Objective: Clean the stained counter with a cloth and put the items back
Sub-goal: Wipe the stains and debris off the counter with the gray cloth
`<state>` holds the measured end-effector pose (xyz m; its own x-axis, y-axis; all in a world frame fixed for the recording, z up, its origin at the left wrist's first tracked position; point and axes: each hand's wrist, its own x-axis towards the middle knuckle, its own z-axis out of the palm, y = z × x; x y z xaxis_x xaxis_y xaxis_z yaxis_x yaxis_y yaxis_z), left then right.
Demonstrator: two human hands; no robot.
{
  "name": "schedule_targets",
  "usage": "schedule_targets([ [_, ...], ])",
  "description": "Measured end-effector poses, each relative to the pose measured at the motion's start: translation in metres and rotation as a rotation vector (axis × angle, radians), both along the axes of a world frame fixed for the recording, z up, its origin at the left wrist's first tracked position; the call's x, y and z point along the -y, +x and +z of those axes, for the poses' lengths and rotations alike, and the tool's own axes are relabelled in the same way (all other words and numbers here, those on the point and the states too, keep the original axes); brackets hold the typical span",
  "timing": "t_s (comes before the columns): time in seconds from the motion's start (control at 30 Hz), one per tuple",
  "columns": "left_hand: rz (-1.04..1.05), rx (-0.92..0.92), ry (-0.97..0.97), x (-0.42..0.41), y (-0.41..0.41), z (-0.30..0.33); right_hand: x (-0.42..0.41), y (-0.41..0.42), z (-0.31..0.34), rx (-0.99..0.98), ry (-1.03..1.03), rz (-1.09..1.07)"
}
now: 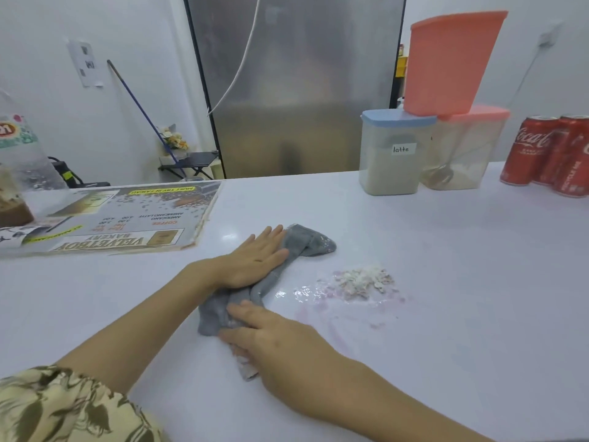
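- The cloth point(274, 279) lies bunched in a long roll just left of the spill point(361, 283), a wet pink stain with a crumb heap.
- The left hand point(255, 261) presses it flat, fingers straight and together.
- The right hand point(271, 339) rests on its near end, fingers extended, likely to sweep it right across the spill.
- Tubs point(390, 154) and cans point(548, 154) stand well behind the spill, probably moved aside.

The cloth point(299, 247) was grey on the white counter point(462, 314), and the stain point(360, 285) was pale pink with whitish flakes. The containers had a salmon lid point(475, 111) and a light blue lid point(396, 118). The cans point(548, 154) were red, and the sleeve point(54, 406) had an olive and cream leaf pattern.
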<state>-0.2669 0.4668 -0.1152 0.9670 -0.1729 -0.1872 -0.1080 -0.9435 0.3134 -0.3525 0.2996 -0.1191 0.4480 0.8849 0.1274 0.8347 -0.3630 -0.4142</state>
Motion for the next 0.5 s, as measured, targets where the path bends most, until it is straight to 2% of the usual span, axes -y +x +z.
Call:
schedule_targets([
  [0.33, -0.031, 0.304, -0.126, 0.100, 0.029, -0.012, 0.086, 0.025, 0.004, -0.138, 0.061, -0.199],
  [0.5, 0.023, 0.420, -0.257, 0.108, 0.027, -0.007, 0.090, 0.028, 0.015, -0.219, 0.113, -0.317],
])
